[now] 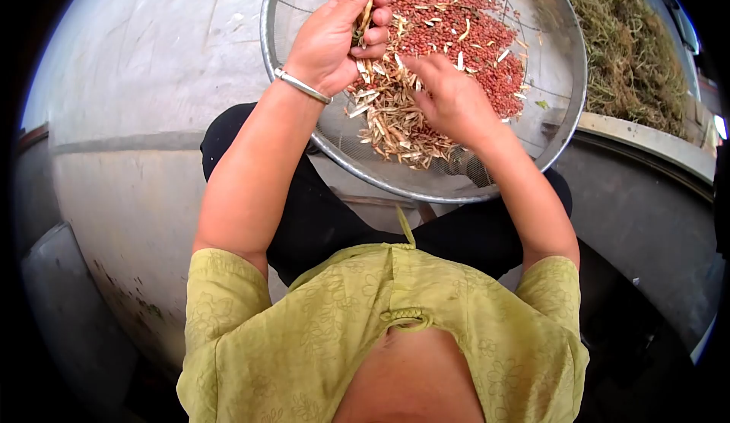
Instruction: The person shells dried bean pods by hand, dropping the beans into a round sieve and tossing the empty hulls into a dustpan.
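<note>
My left hand is closed round a few dry bean pods, over the left part of a wide round mesh sieve with a metal rim. A silver bangle circles that wrist. Lower and to the right, my right hand hovers at the edge of the split husks, its fingers apart and nothing visible in them. Red beans cover much of the mesh. Pale split husks form a heap on the side nearest my body, and a few lie scattered over the beans.
The sieve sits above my lap, between my knees. Beyond its right side is a heap of dried plant stalks behind a pale ledge. Grey concrete floor stretches out on the left. A grey panel leans at lower left.
</note>
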Demonstrator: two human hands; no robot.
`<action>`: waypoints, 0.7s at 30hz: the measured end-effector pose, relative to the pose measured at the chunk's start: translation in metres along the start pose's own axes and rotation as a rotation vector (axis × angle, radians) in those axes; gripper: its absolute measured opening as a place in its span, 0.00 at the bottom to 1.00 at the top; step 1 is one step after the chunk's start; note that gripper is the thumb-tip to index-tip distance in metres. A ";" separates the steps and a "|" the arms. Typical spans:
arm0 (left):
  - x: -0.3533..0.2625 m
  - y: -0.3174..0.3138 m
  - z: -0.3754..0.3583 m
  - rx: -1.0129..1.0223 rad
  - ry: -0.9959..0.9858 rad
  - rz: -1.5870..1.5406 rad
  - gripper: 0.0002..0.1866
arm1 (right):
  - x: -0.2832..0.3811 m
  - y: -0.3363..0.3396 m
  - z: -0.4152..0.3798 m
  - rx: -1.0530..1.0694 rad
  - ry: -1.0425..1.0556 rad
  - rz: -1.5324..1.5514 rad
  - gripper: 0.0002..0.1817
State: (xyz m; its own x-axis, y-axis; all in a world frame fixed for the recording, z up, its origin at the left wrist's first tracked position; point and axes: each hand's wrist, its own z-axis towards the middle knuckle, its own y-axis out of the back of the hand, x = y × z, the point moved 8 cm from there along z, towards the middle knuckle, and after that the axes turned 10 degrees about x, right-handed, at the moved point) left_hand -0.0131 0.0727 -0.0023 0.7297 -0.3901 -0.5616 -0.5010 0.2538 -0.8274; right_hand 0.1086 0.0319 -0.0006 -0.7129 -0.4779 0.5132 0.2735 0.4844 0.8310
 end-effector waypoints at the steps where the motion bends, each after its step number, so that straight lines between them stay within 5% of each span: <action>1: -0.001 0.000 -0.001 0.003 -0.005 0.031 0.12 | -0.005 0.005 0.007 -0.097 0.049 -0.092 0.26; 5: 0.001 0.003 0.002 -0.008 0.029 0.035 0.12 | 0.011 -0.041 0.027 0.091 0.142 -0.335 0.27; 13: 0.001 0.003 0.000 -0.018 0.028 0.084 0.12 | 0.041 -0.047 -0.041 0.384 0.307 -0.094 0.22; 17: 0.007 0.002 0.000 -0.018 0.051 0.108 0.12 | 0.011 -0.001 -0.054 0.141 0.142 0.107 0.28; 19: 0.008 0.000 0.000 -0.008 0.028 0.119 0.12 | -0.012 -0.003 -0.056 0.249 -0.084 0.118 0.31; 21: 0.011 0.000 -0.001 -0.057 0.051 0.120 0.12 | -0.008 -0.013 -0.057 0.327 -0.086 0.105 0.33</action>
State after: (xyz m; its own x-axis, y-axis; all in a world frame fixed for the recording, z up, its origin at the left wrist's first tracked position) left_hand -0.0053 0.0678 -0.0083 0.6394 -0.4046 -0.6538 -0.6096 0.2515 -0.7518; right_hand 0.1479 -0.0127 -0.0035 -0.7475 -0.3559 0.5609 0.1371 0.7435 0.6545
